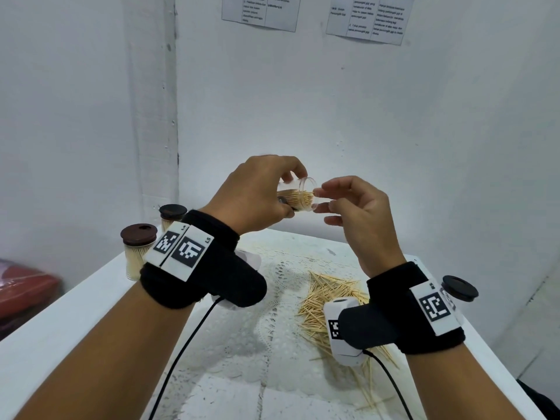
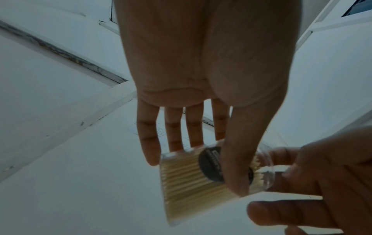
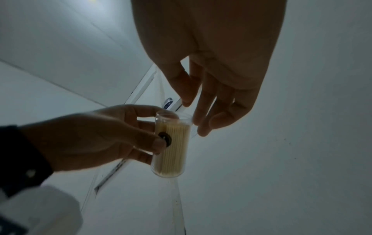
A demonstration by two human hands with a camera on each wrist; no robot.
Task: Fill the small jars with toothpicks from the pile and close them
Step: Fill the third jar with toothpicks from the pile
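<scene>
Your white desk, lace mat spread across it, loose toothpick pile on the mat, two lidded filled jars at its far-left edge, one dark lid at your right.

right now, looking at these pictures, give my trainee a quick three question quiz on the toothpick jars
1. True or false: the clear plastic jar of toothpicks in the left hand has its lid on.
2. How many filled jars with brown lids stand at the white table's left edge?
3. The loose dark round lid lies: A) on the loose toothpick pile B) near the table's right edge C) in the right hand

Key: 1 false, its mouth is open; 2 two; 3 B.
</scene>
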